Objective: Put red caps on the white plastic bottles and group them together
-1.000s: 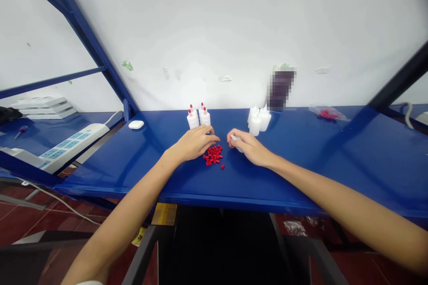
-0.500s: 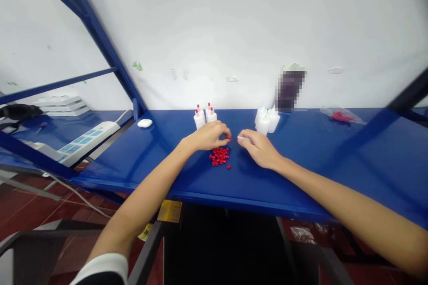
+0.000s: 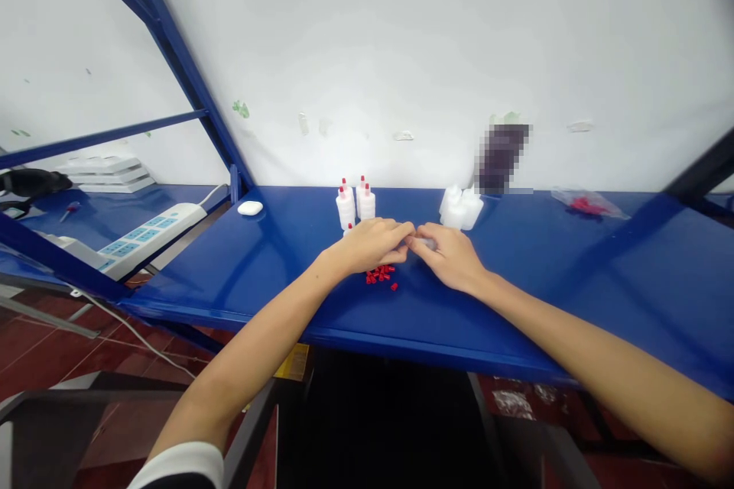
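My left hand (image 3: 375,244) is closed, its fingertips pinched at the tip of a small white bottle; the red cap seen there earlier is hidden now. Wrapped round that white bottle (image 3: 425,242) is my right hand (image 3: 453,256), and the two hands meet. Below my left hand lies a pile of red caps (image 3: 380,273), partly covered by it, with one loose red cap (image 3: 394,286) beside it. Several red-capped white bottles (image 3: 345,208) stand behind my left hand. Uncapped white bottles (image 3: 462,208) stand grouped behind my right hand.
On the blue table (image 3: 516,267), a clear bag (image 3: 590,204) with red pieces lies at the back right. A white case (image 3: 250,208) sits at the back left. Further left is a power strip (image 3: 152,237). A blurred dark object (image 3: 501,158) leans against the wall.
My left hand has moved right with the red cap and now meets the bottle in my right hand. Another red-capped bottle shows behind my left hand. The view has shifted slightly.
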`<state>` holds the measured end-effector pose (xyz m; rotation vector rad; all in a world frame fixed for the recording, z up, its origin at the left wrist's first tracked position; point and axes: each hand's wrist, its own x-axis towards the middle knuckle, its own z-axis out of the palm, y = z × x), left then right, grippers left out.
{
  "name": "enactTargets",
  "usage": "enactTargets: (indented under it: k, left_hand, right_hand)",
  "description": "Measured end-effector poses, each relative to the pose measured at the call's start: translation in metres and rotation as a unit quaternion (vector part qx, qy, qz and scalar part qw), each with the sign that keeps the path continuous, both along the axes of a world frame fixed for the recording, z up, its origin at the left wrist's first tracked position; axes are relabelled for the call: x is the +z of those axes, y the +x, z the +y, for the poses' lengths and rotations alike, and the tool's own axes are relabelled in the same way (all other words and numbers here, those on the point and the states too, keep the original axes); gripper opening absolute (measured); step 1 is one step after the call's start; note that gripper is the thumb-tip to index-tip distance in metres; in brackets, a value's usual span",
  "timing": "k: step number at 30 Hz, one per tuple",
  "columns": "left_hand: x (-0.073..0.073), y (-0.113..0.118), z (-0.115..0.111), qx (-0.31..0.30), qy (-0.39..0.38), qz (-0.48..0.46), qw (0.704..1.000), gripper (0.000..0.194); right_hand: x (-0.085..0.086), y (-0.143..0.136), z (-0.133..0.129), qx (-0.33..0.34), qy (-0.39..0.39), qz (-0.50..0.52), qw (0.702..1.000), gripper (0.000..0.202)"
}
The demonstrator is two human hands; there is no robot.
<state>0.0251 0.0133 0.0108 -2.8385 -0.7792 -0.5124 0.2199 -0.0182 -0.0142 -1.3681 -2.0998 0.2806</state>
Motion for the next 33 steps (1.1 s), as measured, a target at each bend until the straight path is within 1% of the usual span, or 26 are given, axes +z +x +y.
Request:
enactTargets:
  k: [2, 6, 10, 13, 16, 20, 23, 26, 30, 33]
  left_hand:
    - [0.001, -0.001, -0.001, 0.004, -0.001, -0.001, 1.0, 0.007]
    - [0.002, -0.002, -0.003, -0.002, -0.034, -0.014, 0.999, 0.005]
    - [0.0, -0.001, -0.003, -0.01, -0.068, -0.034, 0.997, 0.006]
    - [-0.002, -0.001, -0.003, -0.017, -0.068, -0.038, 0.997, 0.009]
    - [-0.006, -0.001, -0.002, -0.031, -0.06, -0.043, 0.997, 0.013]
    - [-0.01, 0.001, -0.003, -0.05, -0.061, -0.071, 0.994, 0.015]
    - [-0.011, 0.002, -0.004, -0.075, -0.05, -0.104, 0.991, 0.015]
    - [-0.012, 0.002, -0.006, -0.089, -0.043, -0.127, 0.987, 0.017]
    - [-0.014, 0.004, -0.009, -0.098, -0.058, -0.142, 0.983, 0.018]
    - [-0.014, 0.004, -0.011, -0.108, -0.077, -0.153, 0.979, 0.018]
  right_hand:
    - [0.002, 0.0, -0.001, -0.009, 0.006, -0.015, 1.0, 0.044]
    - [0.004, -0.001, -0.003, 0.002, 0.006, -0.044, 0.999, 0.045]
    - [0.005, -0.001, -0.003, 0.013, 0.014, -0.049, 0.999, 0.042]
    - [0.005, 0.0, -0.004, 0.023, 0.009, -0.047, 0.999, 0.042]
    - [0.004, 0.003, -0.003, 0.041, -0.009, -0.017, 0.999, 0.041]
    - [0.003, 0.005, -0.001, 0.073, -0.037, 0.056, 0.995, 0.038]
    - [0.004, 0.005, -0.001, 0.086, -0.039, 0.111, 0.989, 0.024]
    - [0.006, 0.003, -0.002, 0.119, -0.043, 0.162, 0.979, 0.013]
    - [0.006, 0.001, -0.006, 0.15, -0.058, 0.203, 0.966, 0.015]
    - [0.003, 0.001, -0.007, 0.151, -0.035, 0.198, 0.968, 0.016]
